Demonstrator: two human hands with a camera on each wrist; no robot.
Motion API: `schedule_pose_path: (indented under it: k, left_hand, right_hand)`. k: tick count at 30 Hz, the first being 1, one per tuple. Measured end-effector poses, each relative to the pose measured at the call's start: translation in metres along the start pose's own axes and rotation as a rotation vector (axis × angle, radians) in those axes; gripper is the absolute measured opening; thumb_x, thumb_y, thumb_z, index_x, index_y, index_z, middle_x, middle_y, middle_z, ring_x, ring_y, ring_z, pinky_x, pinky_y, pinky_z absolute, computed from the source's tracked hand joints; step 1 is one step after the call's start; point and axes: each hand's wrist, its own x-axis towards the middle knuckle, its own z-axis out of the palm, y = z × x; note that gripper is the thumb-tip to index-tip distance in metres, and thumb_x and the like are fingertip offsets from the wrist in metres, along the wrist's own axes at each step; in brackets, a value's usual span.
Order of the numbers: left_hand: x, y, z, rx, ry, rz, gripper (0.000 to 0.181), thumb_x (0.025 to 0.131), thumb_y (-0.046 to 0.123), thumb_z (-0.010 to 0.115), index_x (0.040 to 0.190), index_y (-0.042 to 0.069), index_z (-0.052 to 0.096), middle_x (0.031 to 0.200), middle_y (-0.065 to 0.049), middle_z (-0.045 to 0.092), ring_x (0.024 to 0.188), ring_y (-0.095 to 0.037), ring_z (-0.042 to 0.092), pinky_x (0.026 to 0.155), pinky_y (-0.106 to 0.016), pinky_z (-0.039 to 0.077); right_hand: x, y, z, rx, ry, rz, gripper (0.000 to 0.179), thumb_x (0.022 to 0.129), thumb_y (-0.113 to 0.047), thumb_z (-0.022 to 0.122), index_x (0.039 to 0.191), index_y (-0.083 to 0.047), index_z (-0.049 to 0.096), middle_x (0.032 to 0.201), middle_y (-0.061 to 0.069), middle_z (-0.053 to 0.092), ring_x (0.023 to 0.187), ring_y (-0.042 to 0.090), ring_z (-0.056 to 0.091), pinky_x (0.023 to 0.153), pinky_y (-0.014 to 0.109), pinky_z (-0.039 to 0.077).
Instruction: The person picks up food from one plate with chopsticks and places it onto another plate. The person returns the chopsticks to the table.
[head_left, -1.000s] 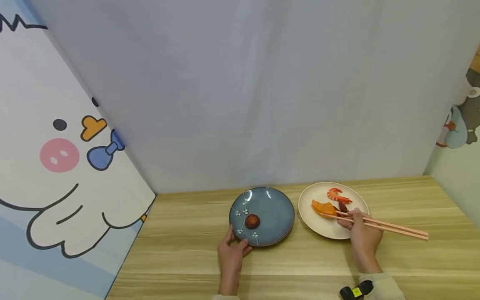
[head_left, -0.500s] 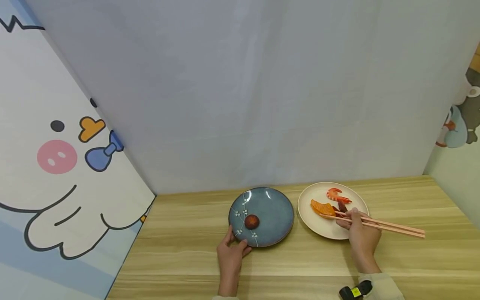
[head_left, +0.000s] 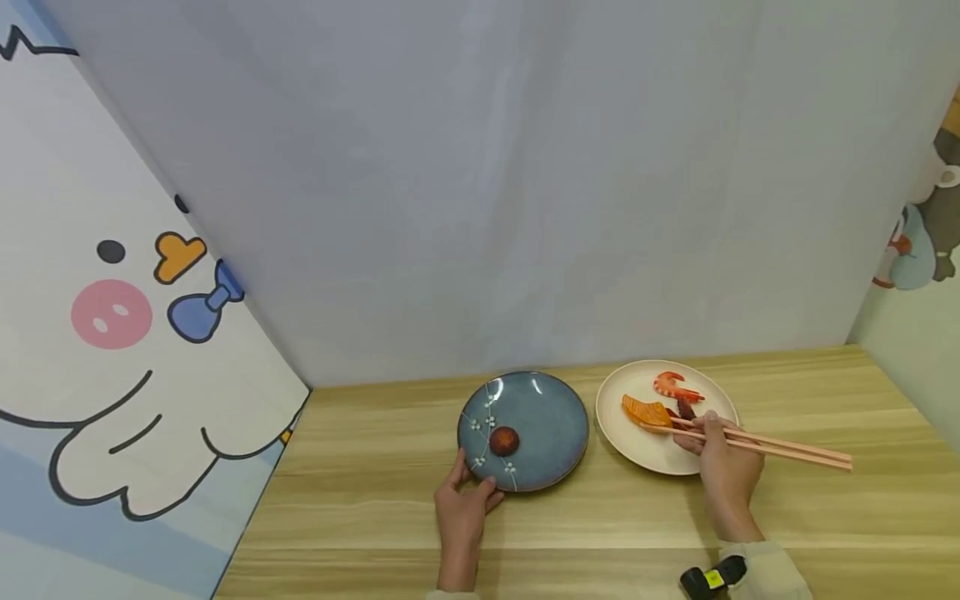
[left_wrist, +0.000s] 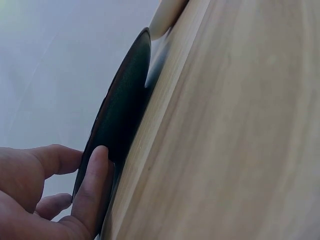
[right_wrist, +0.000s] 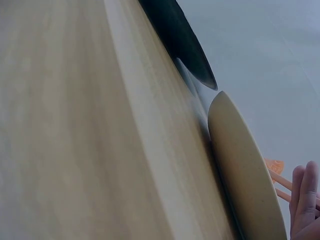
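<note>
My left hand (head_left: pixel 461 510) grips the near-left rim of a blue plate (head_left: pixel 551 442) with white blossoms. In the left wrist view its fingers (left_wrist: pixel 92 187) lie on both sides of the plate's edge. A round brown shiitake mushroom (head_left: pixel 504 441) with a cut cross sits on this plate. My right hand (head_left: pixel 727 471) holds a pair of wooden chopsticks (head_left: pixel 802 451) over the cream plate (head_left: pixel 622 442). Their tips meet the right end of an orange salmon slice (head_left: pixel 642 410). Beside it lie a red shrimp (head_left: pixel 667 385) and a dark red piece (head_left: pixel 686 408), partly hidden by the right hand.
Both plates stand side by side on a wood-grain table (head_left: pixel 360 500), a narrow gap between them. A pale grey wall covering (head_left: pixel 480 208) rises behind the table. Cartoon-printed panels (head_left: pixel 112 250) border the left and right. A black strap (head_left: pixel 712 577) is around the right wrist.
Only the head view shifts slightly. Both hands keep their places, and the chopstick tips stay at the salmon slice.
</note>
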Motion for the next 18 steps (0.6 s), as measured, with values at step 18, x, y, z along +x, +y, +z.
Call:
schedule_pose_path:
  k: [18]
  left_hand:
    - [0.0015, -0.0004, -0.0012, -0.002, -0.008, -0.01, 0.08, 0.084, -0.022, 0.066, 0.158, -0.007, 0.039, 0.134, -0.034, 0.048, 0.067, -0.011, 0.06, 0.064, -0.025, 0.067]
  right_hand:
    - [0.0014, -0.0015, -0.0027, 0.045, -0.022, 0.009, 0.029, 0.109, -0.011, 0.055, 0.087, -0.007, 0.073, 0.068, -0.002, 0.072, 0.056, 0.007, 0.073, 0.059, 0.019, 0.063]
